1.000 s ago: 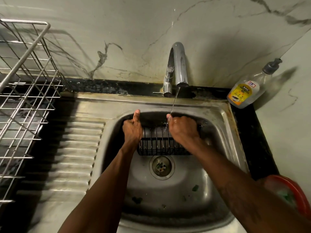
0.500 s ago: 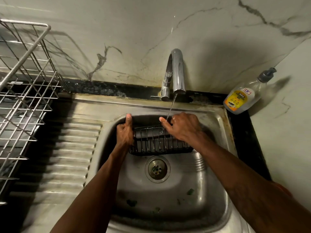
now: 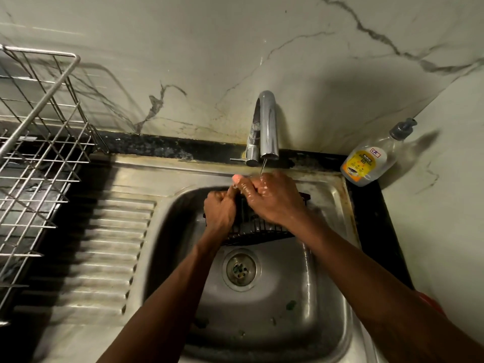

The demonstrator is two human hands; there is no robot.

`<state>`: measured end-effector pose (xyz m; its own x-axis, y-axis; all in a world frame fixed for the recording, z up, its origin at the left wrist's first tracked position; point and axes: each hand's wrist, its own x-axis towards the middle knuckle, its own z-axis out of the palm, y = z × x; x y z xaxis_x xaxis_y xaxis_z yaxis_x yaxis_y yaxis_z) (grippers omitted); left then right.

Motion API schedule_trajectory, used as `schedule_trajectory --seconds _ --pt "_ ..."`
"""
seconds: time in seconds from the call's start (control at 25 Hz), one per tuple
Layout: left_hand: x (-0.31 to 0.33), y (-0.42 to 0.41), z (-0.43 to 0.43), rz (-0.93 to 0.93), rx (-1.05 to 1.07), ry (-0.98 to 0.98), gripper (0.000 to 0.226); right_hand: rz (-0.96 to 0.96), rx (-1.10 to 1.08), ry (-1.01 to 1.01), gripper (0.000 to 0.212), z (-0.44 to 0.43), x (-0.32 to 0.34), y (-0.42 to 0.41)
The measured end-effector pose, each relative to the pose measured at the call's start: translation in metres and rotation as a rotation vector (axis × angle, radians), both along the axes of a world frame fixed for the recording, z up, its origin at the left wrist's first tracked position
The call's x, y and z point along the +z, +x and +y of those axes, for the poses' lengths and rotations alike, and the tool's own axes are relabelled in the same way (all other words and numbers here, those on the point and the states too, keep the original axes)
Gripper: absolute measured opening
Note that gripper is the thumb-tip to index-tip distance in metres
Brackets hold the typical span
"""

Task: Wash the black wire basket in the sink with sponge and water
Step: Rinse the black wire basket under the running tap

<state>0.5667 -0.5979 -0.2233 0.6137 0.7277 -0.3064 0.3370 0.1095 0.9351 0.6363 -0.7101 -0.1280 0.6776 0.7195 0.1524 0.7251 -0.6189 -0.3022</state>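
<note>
Black wire basket (image 3: 258, 230): in the sink (image 3: 301, 297), at 12 o'clock from the drain (image 3: 241, 269), under the tap (image 3: 267, 121) and its thin stream
Handling: I judge it light, stiff and slick when wet; the rim wires look the surest hold
Left hand (image 3: 220, 209): fingers curled round its 9 o'clock end
Right hand (image 3: 272, 203): wet, fingers bent over the far rim; I see no sponge
Room: steel drainboard, wire rack (image 3: 39, 153) at 9 o'clock, soap bottle (image 3: 366, 161) at 2 o'clock

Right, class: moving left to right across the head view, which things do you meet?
Steel wire dish rack → ribbed drainboard → left hand → chrome tap → dish gel pump bottle. The right hand and black wire basket overlap others, so are left out.
</note>
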Motion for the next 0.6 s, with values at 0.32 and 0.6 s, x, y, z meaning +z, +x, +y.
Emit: schedule_trajectory --seconds 0.32,0.6 --pt "0.027 -0.006 0.007 -0.172 0.028 -0.158 0.073 -0.012 -0.157 -0.1 0.058 0.021 0.0 0.004" --pt "0.026 -0.015 0.014 -0.133 0.007 -0.279 0.047 -0.114 0.05 -0.205 0.044 0.04 -0.011 -0.048"
